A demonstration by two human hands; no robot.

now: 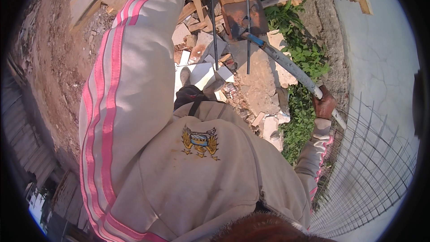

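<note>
"What is the largest thing there?"

"It is the pale wall, between two and three o'clock. Then comes the wire mesh, at four o'clock."

"And the pipe?"

"The white pipe, with a blue band, lies slanting from one o'clock to just past three. Its upper end is at the rusty plate, which is between twelve and one. Two thin rods come from the edge near twelve; one crosses the plate."

"How are the hands?"

"The right hand, at three o'clock, is grasping the pipe. The left hand is outside my view, so I cannot tell its state."
</note>
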